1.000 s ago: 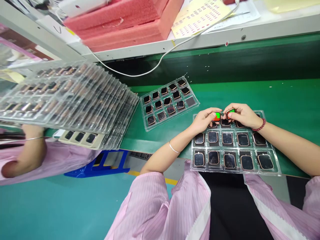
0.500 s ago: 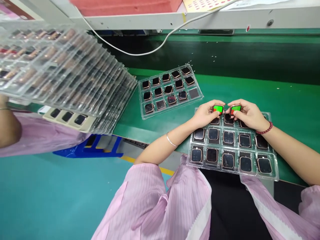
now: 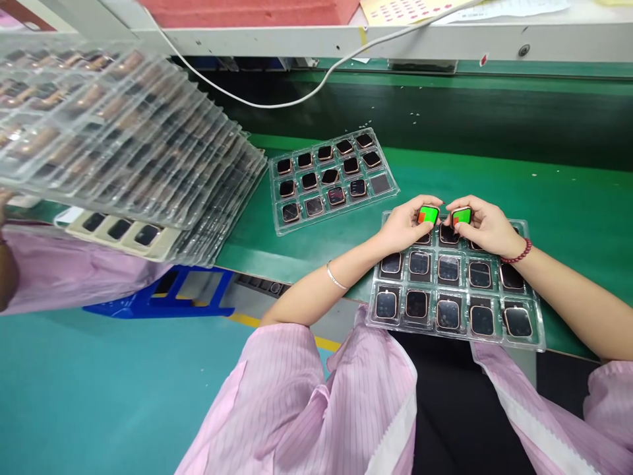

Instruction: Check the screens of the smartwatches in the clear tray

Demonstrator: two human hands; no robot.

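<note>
My left hand (image 3: 406, 225) pinches a small square watch body (image 3: 428, 214) whose screen glows green with a red patch. My right hand (image 3: 482, 224) grips a second lit watch body (image 3: 461, 216) just beside it. Both hands hover over the far row of a clear plastic tray (image 3: 537, 333) that holds several dark-screened watch bodies with copper rims. The tray lies on the green conveyor belt (image 3: 568, 198) at its near edge.
A second clear tray (image 3: 386, 183) of watch bodies lies further back on the belt. A tall leaning stack of clear trays (image 3: 123, 138) fills the left, beside another person's pink sleeve (image 3: 74, 277). A white cable (image 3: 297, 99) and a blue crate (image 3: 163, 297) are also in view.
The view has shifted slightly; both hands stay together over the tray's far row with the lit watch bodies, turning them a little. The stack of trays on the left has drifted lower.
</note>
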